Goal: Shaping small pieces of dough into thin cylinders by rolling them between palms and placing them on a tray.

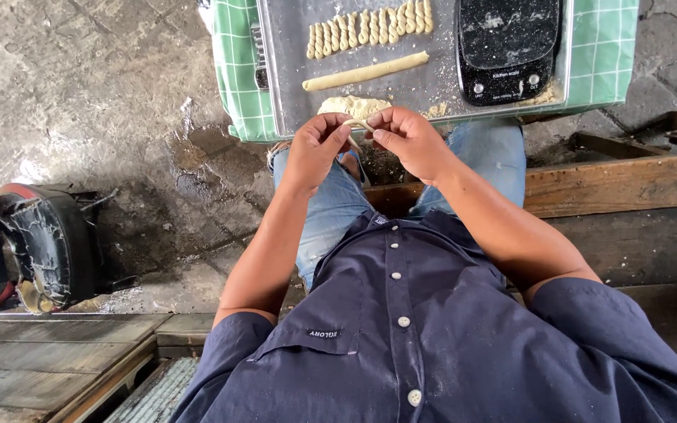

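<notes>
The person sits on a wooden bench (620, 184), knees under a metal tray (440, 78) whose far edge is cut off at the top, so its full length stays out of sight. Both hands meet just in front of the tray's near edge: the left hand (315, 149) and the right hand (413, 141) each pinch an end of a thin dough strip (358, 124), fingers (342, 129) closed tight on it, and most of the strip is hidden between the fingertips. Right beyond the hands, a small dough lump (354, 106) rests on the tray's near edge, partly covered by the knuckles. Further up lies a long dough roll (366, 71), and behind it a row of twisted dough pieces (370, 27), the last ones running out of the picture. A black kitchen scale (507, 47) dusted with flour stands on the tray's right part; its top is cut off and its small pale label near the buttons is too fine to make out. A green checked cloth (237, 78) shows at both sides of the tray. At the left edge a worn black seat (45, 243) with red trim is only half visible.
</notes>
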